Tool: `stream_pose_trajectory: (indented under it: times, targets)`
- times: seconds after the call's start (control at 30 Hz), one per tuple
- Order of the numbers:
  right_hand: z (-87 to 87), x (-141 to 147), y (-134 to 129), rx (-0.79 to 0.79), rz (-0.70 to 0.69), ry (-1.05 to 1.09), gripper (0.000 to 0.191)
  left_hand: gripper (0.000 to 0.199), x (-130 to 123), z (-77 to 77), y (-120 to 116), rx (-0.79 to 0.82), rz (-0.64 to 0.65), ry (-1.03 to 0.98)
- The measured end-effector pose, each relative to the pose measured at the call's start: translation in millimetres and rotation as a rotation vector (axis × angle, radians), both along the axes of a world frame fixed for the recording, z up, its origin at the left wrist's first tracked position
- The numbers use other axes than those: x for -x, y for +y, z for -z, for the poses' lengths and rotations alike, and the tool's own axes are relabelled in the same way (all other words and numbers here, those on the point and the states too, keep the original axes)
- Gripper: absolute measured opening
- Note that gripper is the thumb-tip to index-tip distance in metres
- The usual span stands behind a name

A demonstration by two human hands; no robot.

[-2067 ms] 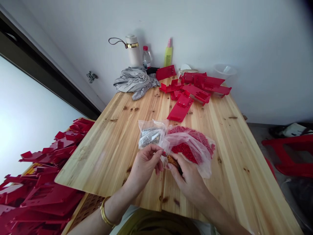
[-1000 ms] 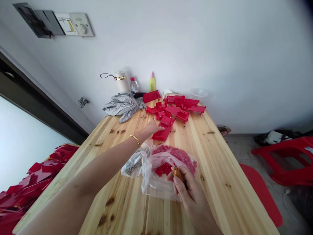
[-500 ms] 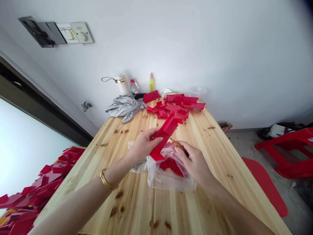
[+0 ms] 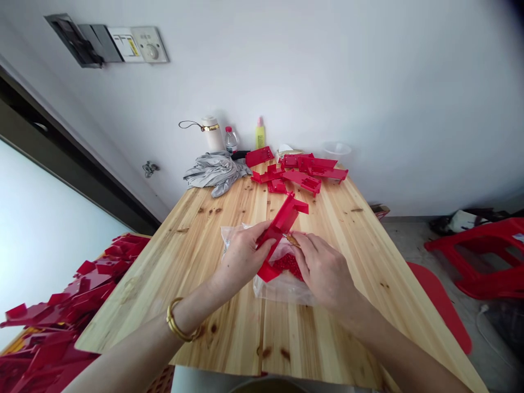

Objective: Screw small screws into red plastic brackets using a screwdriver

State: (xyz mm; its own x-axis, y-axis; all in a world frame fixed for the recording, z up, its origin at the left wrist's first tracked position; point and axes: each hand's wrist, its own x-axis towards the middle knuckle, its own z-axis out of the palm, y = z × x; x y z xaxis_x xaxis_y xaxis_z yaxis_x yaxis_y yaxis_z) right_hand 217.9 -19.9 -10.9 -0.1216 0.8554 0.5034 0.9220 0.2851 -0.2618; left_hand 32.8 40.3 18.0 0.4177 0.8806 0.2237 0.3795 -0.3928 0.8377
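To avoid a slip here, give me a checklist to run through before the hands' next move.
1. Left hand grips the red part: ok.
2. Right hand holds the wood-coloured tool handle: ok.
3. Tool tip seated on the red part: cannot tell, too small.
4. Clear bag fully in view: not ok, partly covered.
5. Grey cloth away from both hands: ok.

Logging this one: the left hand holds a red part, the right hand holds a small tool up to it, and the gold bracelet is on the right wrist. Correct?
Not quite: the head view shows the gold bracelet on the left wrist. The rest stands: the left hand holds a red part, and the right hand holds a small tool up to it.
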Motion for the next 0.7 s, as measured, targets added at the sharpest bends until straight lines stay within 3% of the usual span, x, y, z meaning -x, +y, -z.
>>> stream_pose_trajectory:
  times: [0.2, 0.3, 0.4, 0.5, 0.57, 0.63, 0.7]
  targets:
    - [-3.5, -1, 1, -0.028, -0.03, -0.33, 0.031, 0.033, 1, 0.8, -4, 0.025, 0.028, -0.045]
    - [-9.5, 0, 4, 0.064, -0.037, -0.252, 0.03, 0.035, 2, 4.2, -5, 0.029, 0.02, -0.084]
    - [-18.7, 6, 14, 0.332, -0.09, 0.243, 0.019, 0.031, 6, 5.8, -5, -0.047, -0.043, -0.064]
    - [-21.6, 24, 25, 0.76, -0.269, 1.085, 0.022, 0.026, 12, 9.0, 2, -0.176, -0.115, -0.016]
    - [-16.5, 45, 27, 0.955, -0.352, 1.56, 0.026, 0.026, 21, 13.7, 16, -0.268, -0.155, 0.019]
    - [-7.6, 67, 21, 1.068, -0.365, 1.783, 0.029, 0.028, 37, 19.1, 36, -0.344, -0.24, 0.083]
    - [1.8, 84, 5, 1.174, -0.363, 1.767, 0.028, 0.03, 61, 23.9, 62, -0.392, -0.361, 0.209]
